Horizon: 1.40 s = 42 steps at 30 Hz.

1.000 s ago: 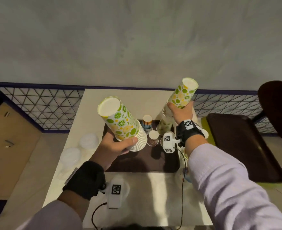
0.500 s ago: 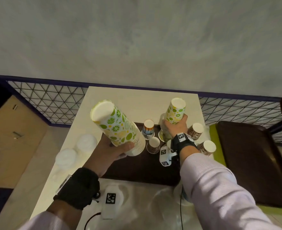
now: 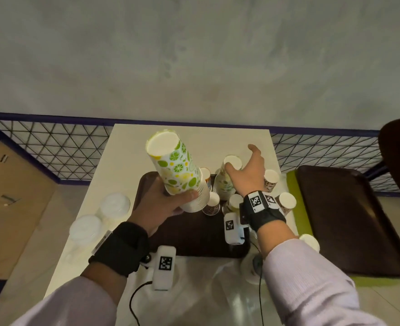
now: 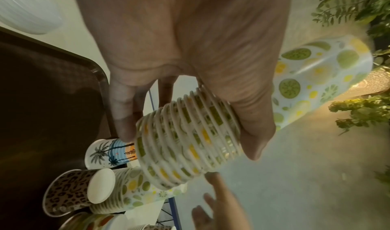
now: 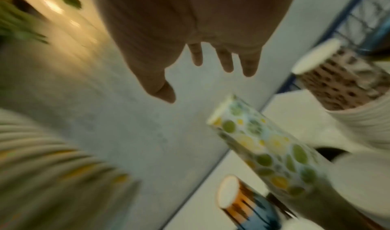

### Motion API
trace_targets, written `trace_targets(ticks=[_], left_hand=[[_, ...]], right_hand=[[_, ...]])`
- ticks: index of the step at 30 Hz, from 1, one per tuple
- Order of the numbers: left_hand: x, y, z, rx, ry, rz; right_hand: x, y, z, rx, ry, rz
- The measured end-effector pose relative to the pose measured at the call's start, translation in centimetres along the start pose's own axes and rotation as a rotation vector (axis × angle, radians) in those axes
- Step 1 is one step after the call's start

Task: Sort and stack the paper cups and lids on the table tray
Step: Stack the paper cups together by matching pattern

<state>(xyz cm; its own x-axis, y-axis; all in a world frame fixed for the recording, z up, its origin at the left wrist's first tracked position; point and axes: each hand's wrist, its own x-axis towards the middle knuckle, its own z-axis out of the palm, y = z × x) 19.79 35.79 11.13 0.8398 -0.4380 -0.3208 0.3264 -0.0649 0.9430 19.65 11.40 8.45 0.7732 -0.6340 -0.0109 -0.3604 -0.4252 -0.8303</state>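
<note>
My left hand grips a tall nested stack of lime-and-lemon paper cups, tilted with the bases up, above the brown tray; its many rims show in the left wrist view. A second lime-pattern stack stands base up at the tray's far side. My right hand hovers open just over its top, fingers spread, holding nothing. The right wrist view is blurred but shows that stack apart from the spread fingers.
A palm-tree cup and a small leopard cup stand upside down on the tray. More leopard cups sit at the table's right edge. Clear lid stacks lie left of the tray. Another brown tray lies to the right.
My right hand lowered the second lime stack onto the tray, let go of it and opened above it. The left hand's stack tipped a little more upright.
</note>
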Motion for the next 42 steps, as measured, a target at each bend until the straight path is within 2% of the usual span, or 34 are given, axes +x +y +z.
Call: trace_targets(ticks=[2, 3, 5, 7, 8, 11, 14, 20, 23, 28, 30, 34, 39, 42], left_hand=[[0.3, 0.6, 0.4, 0.035, -0.020, 0.009], [0.4, 0.9, 0.7, 0.049, -0.024, 0.012], [0.7, 1.4, 1.0, 0.055, -0.027, 0.017], [0.8, 1.9, 1.5, 0.072, -0.058, 0.035], [0.9, 2.1, 1.8, 0.092, -0.088, 0.045], [1.2, 2.7, 2.7, 0.158, -0.159, 0.062], [1.4, 2.9, 4.2, 0.201, -0.199, 0.099], [1.2, 2.5, 6.0, 0.226, -0.233, 0.197], [1.2, 1.6, 5.5, 0.182, -0.210, 0.178], [0.8, -1.0, 3.9, 0.243, -0.052, 0.111], [0.3, -2.7, 3.2, 0.349, -0.005, 0.091], [-1.2, -5.3, 2.5, 0.494, 0.035, 0.067], [-2.6, -7.0, 2.5, 0.511, 0.077, 0.051], [-3.0, -8.3, 2.6, 0.547, 0.053, 0.037]], right_hand=[[-2.4, -2.1, -1.5, -0.019, 0.048, -0.145], [-3.6, -3.0, -2.3, -0.010, 0.015, -0.209], [-5.6, -4.1, -3.3, -0.004, -0.190, -0.278], [-7.0, -4.4, -3.8, 0.042, -0.454, -0.276], [-7.5, -4.5, -4.0, 0.139, -0.538, -0.239], [-8.0, -4.5, -4.9, 0.417, -0.577, -0.111], [-7.8, -4.4, -5.7, 0.348, -0.585, -0.154], [-6.2, -3.9, -6.4, 0.247, -0.548, -0.171], [-5.0, -3.2, -6.5, 0.340, -0.499, -0.133], [-2.3, -3.1, -7.4, 0.475, -0.252, -0.062], [-1.2, -3.3, -7.4, 0.502, -0.152, -0.058], [0.9, -3.1, -5.7, 0.426, -0.004, -0.077], [2.3, -1.5, -2.1, 0.309, 0.024, -0.066], [3.1, -0.2, -0.5, 0.246, 0.006, -0.028]])
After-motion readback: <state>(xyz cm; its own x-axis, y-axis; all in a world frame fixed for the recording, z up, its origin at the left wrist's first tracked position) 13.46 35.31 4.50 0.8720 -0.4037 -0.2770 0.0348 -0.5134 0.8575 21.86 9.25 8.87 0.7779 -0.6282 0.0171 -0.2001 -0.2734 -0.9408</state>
